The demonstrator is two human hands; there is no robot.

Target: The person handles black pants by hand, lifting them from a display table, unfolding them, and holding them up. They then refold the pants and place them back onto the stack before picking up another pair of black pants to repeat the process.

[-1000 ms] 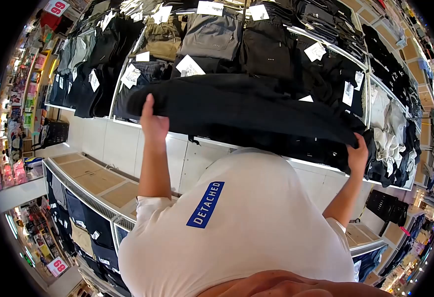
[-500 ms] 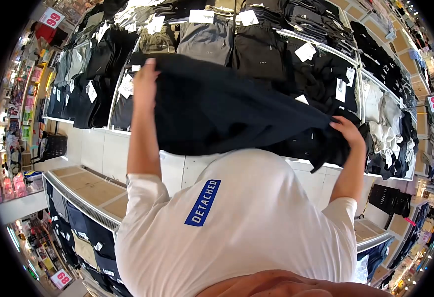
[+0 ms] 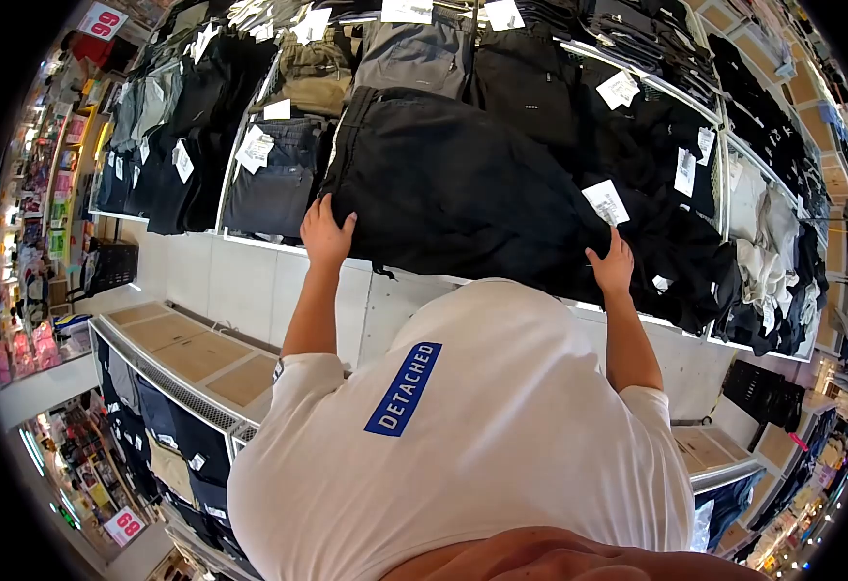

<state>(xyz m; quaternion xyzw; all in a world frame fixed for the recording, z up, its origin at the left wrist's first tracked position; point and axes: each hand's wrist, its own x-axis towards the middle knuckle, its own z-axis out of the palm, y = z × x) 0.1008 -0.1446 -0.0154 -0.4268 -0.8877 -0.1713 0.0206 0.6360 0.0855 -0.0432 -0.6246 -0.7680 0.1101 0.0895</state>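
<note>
A pair of black trousers (image 3: 463, 184) lies spread over the stacked clothes on the display table, its gathered waistband towards the left and a short cord hanging at the near edge. My left hand (image 3: 327, 232) rests at the waistband's near corner, fingers and thumb apart. At the other end, my right hand (image 3: 613, 263) touches the trousers near the leg, also with thumb and fingers spread. A white paper tag (image 3: 606, 202) shows just above my right fingers. Behind the black pair lie folded grey trousers (image 3: 412, 60) and olive trousers (image 3: 316, 73).
White rails (image 3: 223, 198) divide the display into sections of folded clothes. Dark grey trousers (image 3: 274, 184) lie left of my left hand, light garments (image 3: 768, 242) at the far right. A lower shelf unit (image 3: 177, 349) stands to my left, and a black basket (image 3: 763, 395) to the right.
The black trousers, held up and stretched between both hands before, have come down onto the stacks. Both hands have moved closer together; the left one is lower, and their grip has loosened.
</note>
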